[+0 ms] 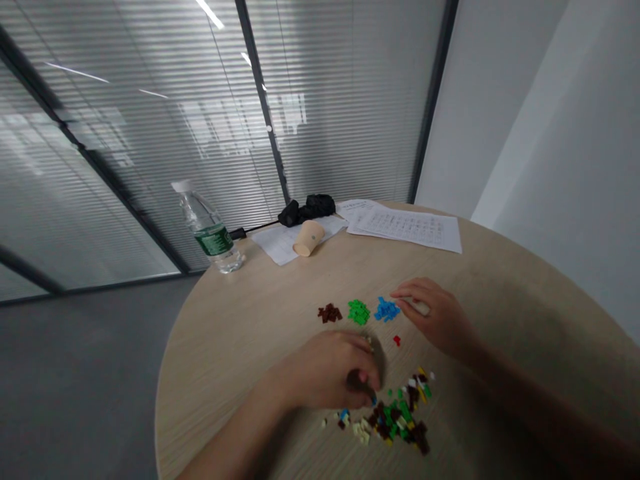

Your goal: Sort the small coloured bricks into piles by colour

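My left hand [335,370] hangs over the near side of the table, thumb and forefinger pinched on a small blue toy brick [373,401] at the edge of a mixed pile of small bricks [400,420]. At the right edge of a blue brick pile [387,309] is my right hand [435,313], its thumb and forefinger close together; whatever is between the tips is hidden. Left of the blue pile lie a green brick pile [359,312] and a dark brown one [330,313]. A few red bricks [397,340] sit between my hands. Cream bricks [369,341] are partly hidden behind my left hand.
A clear bottle with a green label [214,240] stands at the table's far left edge. A paper cup [309,238] lies on its side on a sheet, beside a black bundled item [307,209]. Printed papers [405,227] lie at the back of the round wooden table [240,333].
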Demonstrator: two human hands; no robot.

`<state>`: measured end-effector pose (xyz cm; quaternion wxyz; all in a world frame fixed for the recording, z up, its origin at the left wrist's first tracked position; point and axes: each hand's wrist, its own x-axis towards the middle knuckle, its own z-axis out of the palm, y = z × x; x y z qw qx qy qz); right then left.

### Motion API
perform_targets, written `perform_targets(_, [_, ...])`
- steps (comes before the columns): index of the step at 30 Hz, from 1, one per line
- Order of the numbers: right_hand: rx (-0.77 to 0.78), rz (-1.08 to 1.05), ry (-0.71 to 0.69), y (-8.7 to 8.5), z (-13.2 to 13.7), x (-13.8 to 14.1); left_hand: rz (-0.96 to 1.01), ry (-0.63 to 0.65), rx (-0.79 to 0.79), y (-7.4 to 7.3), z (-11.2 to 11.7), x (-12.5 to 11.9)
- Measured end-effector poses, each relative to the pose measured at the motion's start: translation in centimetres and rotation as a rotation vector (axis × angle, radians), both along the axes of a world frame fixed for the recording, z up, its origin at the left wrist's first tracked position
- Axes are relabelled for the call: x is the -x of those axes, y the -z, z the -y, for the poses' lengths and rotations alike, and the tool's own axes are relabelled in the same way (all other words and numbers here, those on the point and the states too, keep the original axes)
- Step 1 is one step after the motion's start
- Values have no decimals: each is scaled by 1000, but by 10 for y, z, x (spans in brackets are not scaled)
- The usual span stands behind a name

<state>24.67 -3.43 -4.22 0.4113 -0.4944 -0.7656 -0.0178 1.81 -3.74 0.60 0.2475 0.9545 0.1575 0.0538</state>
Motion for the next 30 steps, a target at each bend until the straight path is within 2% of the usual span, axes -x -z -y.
perform_targets(13, [14, 29, -137, -2, 11, 14, 35, 9, -6, 7, 1, -1])
perform_targets(17, [51, -31, -150, -4, 13, 15, 32, -10, -17, 3, -4, 0])
perform_targets(19, [139, -121, -162, -6, 16, 18, 62, -69, -8, -1, -7, 3])
perform_targets(21, [307, -272, -201, -7, 20, 24, 114, -152, -5, -6, -10, 6])
perform_targets(25, [657, -591, -384, -10, 29, 40, 222, -251, -40, -9, -12, 9])
perform_targets(27, [728, -689, -436, -10, 32, 45, 267, -268, -76, -8, -10, 8])
perform_targets(30, [758, -757, -433, -9, 31, 47, 310, -290, -117, -5, -8, 6])
